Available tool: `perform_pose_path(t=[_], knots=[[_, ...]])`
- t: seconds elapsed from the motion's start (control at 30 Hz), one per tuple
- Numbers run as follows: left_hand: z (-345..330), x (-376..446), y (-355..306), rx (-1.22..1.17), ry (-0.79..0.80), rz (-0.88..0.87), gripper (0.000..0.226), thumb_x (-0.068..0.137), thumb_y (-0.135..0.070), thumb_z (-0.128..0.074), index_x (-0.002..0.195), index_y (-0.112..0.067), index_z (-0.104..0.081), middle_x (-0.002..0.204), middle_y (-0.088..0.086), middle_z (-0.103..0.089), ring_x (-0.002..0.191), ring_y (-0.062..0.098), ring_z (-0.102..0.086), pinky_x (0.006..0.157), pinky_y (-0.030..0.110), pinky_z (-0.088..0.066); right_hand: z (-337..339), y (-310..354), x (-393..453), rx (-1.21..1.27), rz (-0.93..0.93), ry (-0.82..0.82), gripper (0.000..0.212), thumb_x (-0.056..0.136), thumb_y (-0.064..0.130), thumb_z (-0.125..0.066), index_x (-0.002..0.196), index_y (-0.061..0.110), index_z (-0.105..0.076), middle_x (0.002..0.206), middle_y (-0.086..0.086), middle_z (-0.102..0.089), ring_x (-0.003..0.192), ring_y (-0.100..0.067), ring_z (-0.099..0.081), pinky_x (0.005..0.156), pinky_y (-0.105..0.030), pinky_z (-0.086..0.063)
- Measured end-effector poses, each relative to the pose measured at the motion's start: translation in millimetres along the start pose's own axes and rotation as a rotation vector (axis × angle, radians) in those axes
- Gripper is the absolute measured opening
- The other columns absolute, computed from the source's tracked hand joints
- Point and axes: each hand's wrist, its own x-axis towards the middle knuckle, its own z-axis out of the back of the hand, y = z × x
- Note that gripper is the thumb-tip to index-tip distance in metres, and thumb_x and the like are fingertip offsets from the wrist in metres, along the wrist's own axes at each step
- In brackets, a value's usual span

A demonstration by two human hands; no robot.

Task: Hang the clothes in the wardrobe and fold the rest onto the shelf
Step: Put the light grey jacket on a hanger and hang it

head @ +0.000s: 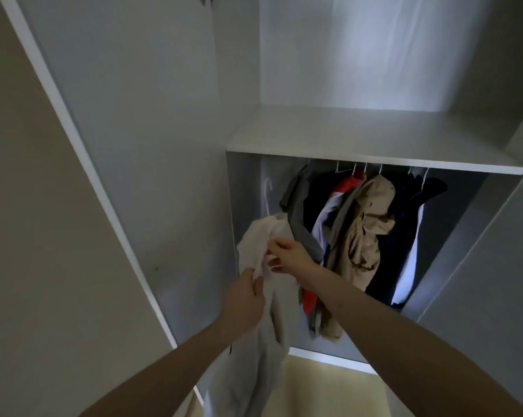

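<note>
A: So, where's the light garment (263, 296) rel. to the shelf (371, 139)?

B: Below it, at the left end of the hanging bay, just under the shelf's front edge. It droops long, down past the wardrobe's bottom edge. A white hanger (267, 194) stands above it, hook up near the shelf's underside, by the bay's left wall.

A: Hands?

B: Both on it. Left hand (246, 299) is lower, thumb and fingers pinching a fold of the cloth. Right hand (290, 255) is higher, closer to the shelf, fingers curled, fingertips nipping the fabric approx. at its upper part. Both forearms reach up from the bottom of the view.

A: Rest of the clothes?

B: Already hung under the shelf, right of the garment: grey top (299, 212), then a red-and-white piece (344, 188), a beige shirt (365, 233), then dark items (404, 236) w/ a white stripe further right. White hanger hooks show just below the shelf edge.

A: And the shelf itself?

B: White board across the wardrobe. The wardrobe door (118, 145) stands open, left of the shelf. Can't tell if the hanger is inside the garment's neck.
</note>
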Motion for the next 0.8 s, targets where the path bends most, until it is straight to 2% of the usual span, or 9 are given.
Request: perform_pose_path(t=[0.07, 0.13, 0.2, 0.27, 0.37, 0.5, 0.6, 0.7, 0.8], knots=[[-6.1, 20.3, 6.4, -0.043, -0.06, 0.06, 0.03, 0.107, -0.019, -0.043, 0.077, -0.019, -0.041, 0.07, 0.0, -0.048, 0.061, 0.011, -0.044, 0.06, 0.032, -0.033, 18.9, 1.2, 17.8, -0.087, -0.005, 0.003, 0.016, 0.104, 0.029, -0.059, 0.098, 0.021, -0.072, 0.098, 0.002, -0.076, 0.077, -0.016, -0.067, 0.072, -0.03, -0.055], [-12.8, 34.1, 10.8, -0.018, -0.078, 0.101, 0.035, 0.108, -0.018, -0.042, 0.073, -0.019, -0.037, 0.069, 0.002, -0.046, 0.061, 0.014, -0.042, 0.055, 0.03, -0.03, 42.9, -5.0, 37.9, -0.229, 0.0, -0.016, 0.014, 0.102, 0.027, -0.061, 0.107, 0.02, -0.072, 0.107, -0.004, -0.074, 0.082, -0.02, -0.067, 0.068, -0.024, -0.052], [-22.2, 43.4, 15.1, 0.018, -0.087, 0.125, 0.037, 0.108, -0.017, -0.042, 0.072, -0.021, -0.034, 0.069, 0.001, -0.045, 0.063, 0.018, -0.043, 0.058, 0.035, -0.027, 68.2, -16.0, 61.9, -0.464, 0.038, -0.013, 0.024, 0.099, 0.026, -0.064, 0.119, 0.013, -0.068, 0.116, -0.011, -0.069, 0.101, -0.029, -0.068, 0.068, -0.017, -0.049], [-34.4, 49.6, 19.5, 0.013, -0.095, 0.141, 0.037, 0.107, -0.016, -0.042, 0.072, -0.021, -0.034, 0.068, 0.001, -0.046, 0.063, 0.02, -0.044, 0.061, 0.035, -0.028, 89.4, -25.2, 83.5, -0.734, 0.029, 0.004, 0.041, 0.09, 0.037, -0.067, 0.125, 0.016, -0.062, 0.122, -0.006, -0.064, 0.113, -0.028, -0.063, 0.082, -0.025, -0.05], [-51.2, 56.7, 23.4, 0.012, -0.105, 0.113, 0.035, 0.106, -0.016, -0.043, 0.073, -0.025, -0.036, 0.068, -0.003, -0.047, 0.063, 0.02, -0.046, 0.062, 0.034, -0.029, 108.1, -27.1, 113.8, -0.99, 0.069, 0.0, 0.05, 0.077, 0.045, -0.059, 0.123, 0.026, -0.052, 0.133, -0.007, -0.053, 0.123, -0.033, -0.055, 0.098, -0.042, -0.049], [-62.0, 75.4, 19.8, 0.013, -0.15, 0.062, 0.03, 0.106, -0.014, -0.045, 0.079, -0.026, -0.042, 0.067, -0.012, -0.044, 0.061, 0.017, -0.045, 0.061, 0.033, -0.024, 105.3, 0.6, 127.5, -1.183, 0.201, 0.021, 0.069, 0.095, 0.033, -0.055, 0.157, 0.019, -0.028, 0.164, -0.009, -0.023, 0.14, -0.041, -0.04, 0.114, -0.047, -0.037], [-65.2, 98.7, 22.4, -0.017, -0.176, 0.059, 0.018, 0.106, -0.014, -0.046, 0.09, -0.014, -0.053, 0.071, -0.007, -0.051, 0.064, 0.019, -0.049, 0.063, 0.031, -0.03, 103.6, 7.7, 158.6, -1.289, 0.218, 0.053, 0.07, 0.096, 0.027, -0.054, 0.159, 0.013, -0.025, 0.168, -0.008, -0.014, 0.142, -0.041, -0.036, 0.116, -0.046, -0.035], [-67.2, 127.7, 31.2, -0.01, -0.166, 0.04, 0.017, 0.106, -0.016, -0.044, 0.091, -0.015, -0.052, 0.071, -0.007, -0.051, 0.063, 0.018, -0.05, 0.063, 0.031, -0.034, 107.4, 10.5, 192.6, -1.36, 0.196, 0.066, 0.07, 0.097, 0.023, -0.052, 0.159, 0.015, -0.024, 0.168, -0.007, -0.013, 0.142, -0.041, -0.032, 0.114, -0.047, -0.037], [-66.2, 159.5, 39.4, 0.008, -0.156, 0.05, 0.028, 0.108, -0.018, -0.042, 0.11, 0.005, -0.059, 0.068, -0.013, -0.047, 0.06, 0.009, -0.047, 0.056, 0.02, -0.032, 115.6, 12.4, 222.9, -1.447, 0.137, 0.066, 0.072, 0.096, 0.022, -0.055, 0.159, 0.017, -0.022, 0.163, -0.011, -0.02, 0.136, -0.041, -0.036, 0.11, -0.047, -0.041]])
